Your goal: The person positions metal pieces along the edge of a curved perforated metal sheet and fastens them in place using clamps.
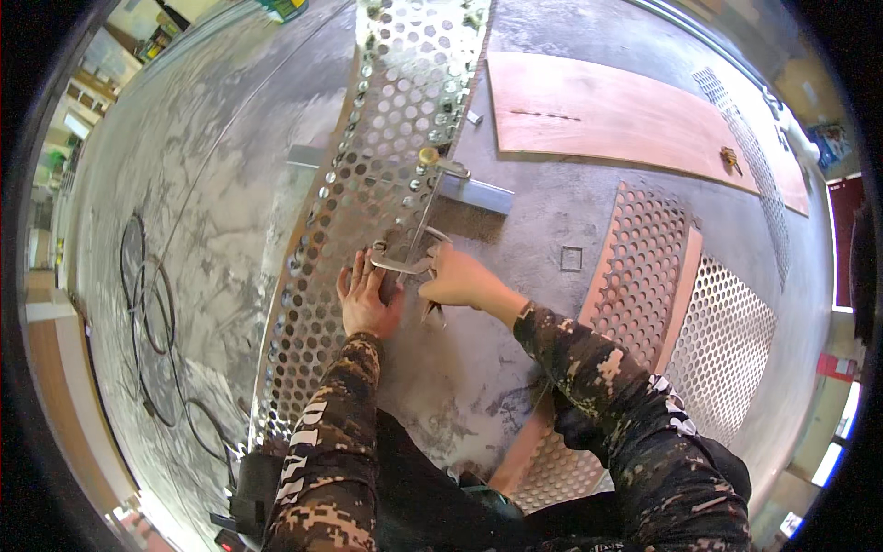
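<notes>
A long perforated metal strip (317, 308) with round holes runs from near my body to the far side. My left hand (368, 299) lies on its right edge with the fingers stretched out, their tips beside a silver C-shaped clamp (400, 264). My right hand (460, 279) is closed around this clamp at the strip's edge; its curved jaws reach toward the sheet. Farther up the same edge sits a metal fitting with a brass-coloured knob (429, 156). Under the strip a square metal tube (476, 194) sticks out to the right.
At right lie a brown perforated sheet (639, 267) and a silver perforated sheet (722, 345). A copper-coloured flat sheet (607, 115) lies at the far right. Black cable (170, 340) is looped on the left. Another perforated piece (561, 469) lies near my legs.
</notes>
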Demonstrator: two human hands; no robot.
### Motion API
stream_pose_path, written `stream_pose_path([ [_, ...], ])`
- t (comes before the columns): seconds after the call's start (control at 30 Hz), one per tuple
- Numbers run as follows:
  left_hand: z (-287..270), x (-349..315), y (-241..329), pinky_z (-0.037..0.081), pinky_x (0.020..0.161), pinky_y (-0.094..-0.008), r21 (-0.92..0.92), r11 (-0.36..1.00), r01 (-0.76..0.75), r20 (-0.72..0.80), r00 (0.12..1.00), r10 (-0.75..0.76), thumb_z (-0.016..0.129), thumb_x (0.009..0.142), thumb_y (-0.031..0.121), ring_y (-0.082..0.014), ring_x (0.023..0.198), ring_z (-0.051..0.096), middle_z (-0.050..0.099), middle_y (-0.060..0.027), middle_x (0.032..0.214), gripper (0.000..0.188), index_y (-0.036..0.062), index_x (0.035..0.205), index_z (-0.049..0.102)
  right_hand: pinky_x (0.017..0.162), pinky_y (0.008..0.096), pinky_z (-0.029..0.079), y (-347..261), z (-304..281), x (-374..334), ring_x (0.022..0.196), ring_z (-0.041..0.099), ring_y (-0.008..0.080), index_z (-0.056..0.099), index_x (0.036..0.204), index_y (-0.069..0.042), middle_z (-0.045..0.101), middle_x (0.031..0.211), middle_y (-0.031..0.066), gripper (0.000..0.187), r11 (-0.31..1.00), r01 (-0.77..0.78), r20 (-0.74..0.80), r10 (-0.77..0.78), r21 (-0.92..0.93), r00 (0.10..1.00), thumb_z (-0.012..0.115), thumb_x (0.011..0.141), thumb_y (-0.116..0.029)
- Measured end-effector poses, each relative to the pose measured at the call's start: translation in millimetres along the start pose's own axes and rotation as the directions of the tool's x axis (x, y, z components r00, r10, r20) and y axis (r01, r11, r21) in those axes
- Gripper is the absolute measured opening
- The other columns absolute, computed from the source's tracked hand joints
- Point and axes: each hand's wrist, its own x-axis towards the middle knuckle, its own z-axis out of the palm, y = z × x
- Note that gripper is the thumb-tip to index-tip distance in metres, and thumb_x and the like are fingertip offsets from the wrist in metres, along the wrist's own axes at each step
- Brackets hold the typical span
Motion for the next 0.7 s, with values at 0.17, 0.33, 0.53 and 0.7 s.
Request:
stream_pose_path([
  [0.17, -4, 2, 7, 0.015, 0.114, -0.0512, -0.006, 1.0, 0.025, 0.018, 1.0, -0.025, 0.063, 0.081, 0.029, -0.0286, 0.141, 0.03, 0.04, -0.0135, 0.148, 0.05, 0.0065, 0.125, 0.054, 0.077, 0.0429, 0.053, -13, 17, -5, 0.09, 0.064, 0.0418, 0.031, 0.128, 0.009, 0.06, 0.106, 0.0307, 0.079, 0.975, -0.199, -0.054, 0.195, -0.095, 0.979, 0.067, 0.068, -0.027],
  [0.33, -3, -4, -3, 0.015, 0.114, -0.0514, 0.008, 1.0, 0.016, -0.006, 1.0, -0.016, 0.062, 0.081, 0.029, -0.0283, 0.14, 0.031, 0.041, -0.0144, 0.147, 0.05, 0.006, 0.125, 0.055, 0.061, 0.0348, 0.051, -35, -9, 0, 0.075, 0.065, 0.03, 0.042, 0.122, 0.007, 0.063, 0.088, 0.0201, 0.069, 0.96, -0.266, -0.029, 0.269, 0.089, 0.963, 0.069, 0.066, -0.023],
  [0.53, -1, 2, 7, 0.016, 0.114, -0.0513, -0.011, 1.0, -0.009, -0.019, 1.0, 0.009, 0.063, 0.082, 0.028, -0.029, 0.14, 0.032, 0.041, -0.0152, 0.146, 0.047, 0.0059, 0.122, 0.057, 0.054, 0.032, 0.043, 4, -66, 50, 0.061, 0.055, 0.0153, 0.063, 0.086, 0.0, 0.06, 0.076, 0.0051, 0.032, 0.982, -0.093, 0.26, 0.049, 0.161, 0.964, 0.071, 0.064, -0.022],
  [0.7, -6, -3, -4, 0.016, 0.115, -0.0503, 0.001, 1.0, 0.005, 0.002, 1.0, -0.005, 0.064, 0.082, 0.028, -0.0285, 0.141, 0.03, 0.038, -0.0135, 0.149, 0.047, 0.0052, 0.122, 0.057, 0.062, 0.035, 0.046, -33, -81, 42, 0.076, 0.06, 0.0229, 0.062, 0.097, -0.001, 0.066, 0.088, 0.0115, 0.043, 0.983, -0.02, 0.337, 0.082, -0.181, 0.938, 0.069, 0.065, -0.03],
])
